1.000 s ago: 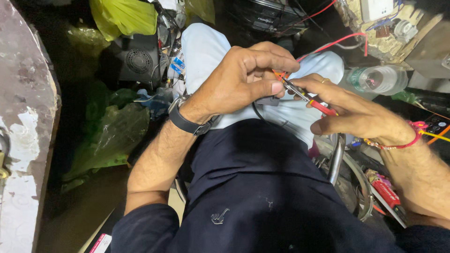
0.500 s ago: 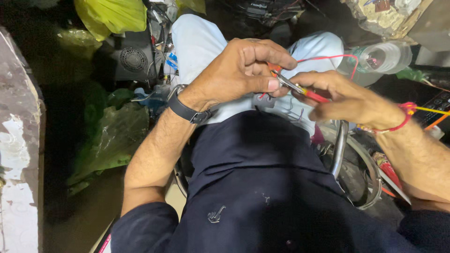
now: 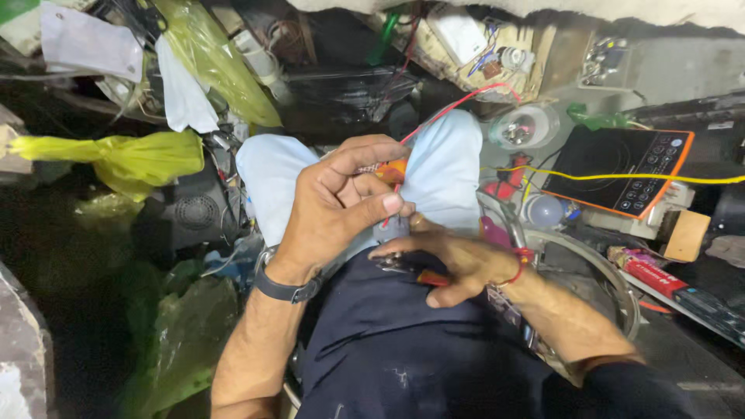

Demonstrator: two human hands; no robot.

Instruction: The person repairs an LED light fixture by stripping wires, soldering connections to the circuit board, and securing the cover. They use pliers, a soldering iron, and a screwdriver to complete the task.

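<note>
My left hand is raised over my lap, its fingers pinched on a small orange part with a thin red wire running up and away from it. My right hand lies lower, on my dark blue shirt, closed around a red-handled plier-like tool whose metal tip points left. The tool is apart from the wire. A dark watch sits on my left wrist and a red thread band on my right wrist.
My knees in pale trousers point forward. A black induction cooktop with orange rim and a yellow wire lie right. Yellow plastic bags, a speaker and clutter are left. A metal ring sits beside my right arm.
The view tilted up. My right hand with the tool dropped away from the wire down onto my lap. My left hand still pinches the orange part and wire.
</note>
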